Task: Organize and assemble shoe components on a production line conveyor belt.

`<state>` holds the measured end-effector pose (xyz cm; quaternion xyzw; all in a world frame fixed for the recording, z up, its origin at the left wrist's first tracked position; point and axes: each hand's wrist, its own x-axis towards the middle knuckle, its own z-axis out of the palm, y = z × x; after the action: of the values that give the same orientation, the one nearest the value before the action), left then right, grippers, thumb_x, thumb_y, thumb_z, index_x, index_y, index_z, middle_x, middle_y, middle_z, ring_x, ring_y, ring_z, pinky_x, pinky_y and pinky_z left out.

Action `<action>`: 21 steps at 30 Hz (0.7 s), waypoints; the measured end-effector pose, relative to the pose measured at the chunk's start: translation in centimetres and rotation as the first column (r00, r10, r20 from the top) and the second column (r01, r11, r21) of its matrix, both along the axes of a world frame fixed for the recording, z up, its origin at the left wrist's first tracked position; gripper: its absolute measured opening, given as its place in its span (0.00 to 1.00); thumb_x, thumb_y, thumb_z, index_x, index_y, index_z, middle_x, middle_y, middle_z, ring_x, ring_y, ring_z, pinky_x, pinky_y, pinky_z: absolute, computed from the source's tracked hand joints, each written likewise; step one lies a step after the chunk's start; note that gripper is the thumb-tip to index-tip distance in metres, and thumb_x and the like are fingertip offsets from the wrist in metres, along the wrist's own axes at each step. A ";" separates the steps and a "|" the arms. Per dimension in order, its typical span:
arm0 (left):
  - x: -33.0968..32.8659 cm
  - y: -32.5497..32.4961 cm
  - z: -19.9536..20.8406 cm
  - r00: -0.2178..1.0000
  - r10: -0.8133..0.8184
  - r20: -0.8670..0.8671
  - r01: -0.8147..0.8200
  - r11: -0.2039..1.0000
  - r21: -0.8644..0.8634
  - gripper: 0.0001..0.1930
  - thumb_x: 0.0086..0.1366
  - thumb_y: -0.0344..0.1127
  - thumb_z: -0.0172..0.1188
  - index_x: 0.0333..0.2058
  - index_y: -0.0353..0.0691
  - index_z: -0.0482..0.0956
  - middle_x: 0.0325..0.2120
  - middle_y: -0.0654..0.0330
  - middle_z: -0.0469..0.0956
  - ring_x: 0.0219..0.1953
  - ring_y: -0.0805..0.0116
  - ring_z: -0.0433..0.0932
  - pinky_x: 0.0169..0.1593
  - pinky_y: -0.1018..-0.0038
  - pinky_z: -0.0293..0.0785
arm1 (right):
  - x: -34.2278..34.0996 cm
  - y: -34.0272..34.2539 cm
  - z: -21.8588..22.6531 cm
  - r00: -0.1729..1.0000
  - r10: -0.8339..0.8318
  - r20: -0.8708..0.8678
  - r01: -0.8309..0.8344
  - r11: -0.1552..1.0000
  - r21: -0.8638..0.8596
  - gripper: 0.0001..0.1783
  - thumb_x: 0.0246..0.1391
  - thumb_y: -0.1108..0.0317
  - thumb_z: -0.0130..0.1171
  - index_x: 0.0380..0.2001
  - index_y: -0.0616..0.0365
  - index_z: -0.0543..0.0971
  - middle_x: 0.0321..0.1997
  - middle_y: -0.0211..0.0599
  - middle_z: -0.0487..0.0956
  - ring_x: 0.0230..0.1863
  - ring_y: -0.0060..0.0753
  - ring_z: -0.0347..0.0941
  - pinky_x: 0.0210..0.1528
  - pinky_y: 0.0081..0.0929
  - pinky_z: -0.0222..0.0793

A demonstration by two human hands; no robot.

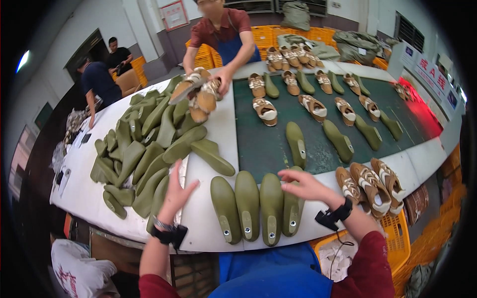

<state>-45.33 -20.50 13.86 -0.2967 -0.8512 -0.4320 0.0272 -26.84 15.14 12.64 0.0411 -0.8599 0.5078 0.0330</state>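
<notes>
Several olive-green shoe lasts (247,206) lie side by side at the table's front edge, toes pointing away from me. My right hand (310,187) is over the rightmost last (293,213), fingers apart and partly covering its toe; I cannot tell whether it touches. My left hand (175,194) is open with thumb and fingers spread, beside a heap of loose lasts (149,154). Nothing is held in it. Brown-and-white sneakers (370,184) stand to the right of my right hand. Farther off, lasts (339,141) and sneakers (264,111) sit in rows on the green belt (263,154).
Across the table a co-worker (221,35) holds several sneakers (203,99) over the heap. More sneakers (293,57) are grouped at the far edge. A yellow crate (397,238) stands below the table at right. Two other people (102,79) are at the far left.
</notes>
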 end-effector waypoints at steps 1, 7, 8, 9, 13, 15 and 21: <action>-1.9 -0.7 1.7 0.998 0.054 -0.015 -0.054 0.998 0.028 0.43 0.54 0.38 0.66 0.62 0.31 0.51 0.61 0.45 0.57 0.65 0.55 0.54 0.66 0.67 0.49 | -2.0 0.4 1.6 0.996 0.055 0.065 -0.051 0.997 -0.063 0.25 0.55 0.59 0.57 0.54 0.58 0.70 0.39 0.37 0.77 0.40 0.28 0.74 0.42 0.26 0.70; -13.6 -2.4 5.0 0.943 0.314 -0.108 -0.319 0.947 -0.032 0.43 0.52 0.41 0.66 0.62 0.31 0.53 0.58 0.41 0.62 0.61 0.50 0.61 0.62 0.66 0.57 | -16.2 -1.5 5.1 0.892 0.041 0.450 0.098 0.954 -0.282 0.29 0.57 0.48 0.53 0.54 0.57 0.68 0.45 0.33 0.74 0.40 0.25 0.73 0.42 0.27 0.71; -15.5 -2.1 4.6 0.943 0.315 -0.107 -0.320 0.947 -0.030 0.43 0.52 0.41 0.66 0.62 0.31 0.53 0.58 0.41 0.62 0.61 0.50 0.61 0.62 0.66 0.57 | -18.7 -2.0 4.2 0.871 0.017 0.491 0.123 0.960 -0.253 0.32 0.57 0.46 0.53 0.56 0.59 0.67 0.46 0.35 0.73 0.43 0.28 0.73 0.44 0.29 0.71; -17.1 -1.7 4.0 0.947 0.305 -0.099 -0.312 0.948 -0.064 0.44 0.53 0.44 0.66 0.62 0.30 0.52 0.58 0.40 0.62 0.61 0.49 0.61 0.62 0.66 0.58 | -20.9 -2.7 3.0 0.848 -0.004 0.531 0.144 0.964 -0.224 0.36 0.56 0.43 0.53 0.57 0.61 0.65 0.48 0.37 0.72 0.45 0.30 0.72 0.46 0.31 0.71; -23.3 1.8 0.4 0.952 0.279 0.123 -0.256 0.951 -0.175 0.47 0.56 0.52 0.63 0.62 0.26 0.50 0.60 0.38 0.58 0.63 0.51 0.59 0.63 0.67 0.56 | -28.3 -4.8 -3.3 0.805 -0.026 0.592 0.233 0.932 -0.276 0.50 0.48 0.31 0.52 0.61 0.62 0.60 0.56 0.45 0.65 0.57 0.40 0.62 0.59 0.41 0.60; -26.7 1.0 -3.1 0.909 0.294 0.294 -0.228 0.944 -0.239 0.48 0.55 0.55 0.63 0.61 0.23 0.52 0.58 0.37 0.60 0.62 0.51 0.60 0.62 0.67 0.57 | -31.1 -8.3 -5.1 0.802 0.036 0.596 0.219 0.911 -0.350 0.52 0.47 0.28 0.50 0.62 0.60 0.59 0.60 0.47 0.61 0.62 0.43 0.55 0.63 0.46 0.50; -23.1 9.3 -4.9 0.990 0.130 0.048 -0.099 0.905 -0.413 0.53 0.48 0.66 0.62 0.61 0.29 0.56 0.55 0.38 0.66 0.59 0.47 0.65 0.61 0.65 0.60 | -35.1 -11.7 -8.0 0.913 -0.018 0.407 0.255 0.805 -0.535 0.41 0.54 0.47 0.55 0.62 0.61 0.57 0.63 0.40 0.63 0.63 0.37 0.58 0.61 0.33 0.55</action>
<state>-68.39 -11.18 9.01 -0.2291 -0.9391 -0.2526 -0.0421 -61.97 3.44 4.65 -0.1338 -0.6552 0.7384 -0.0870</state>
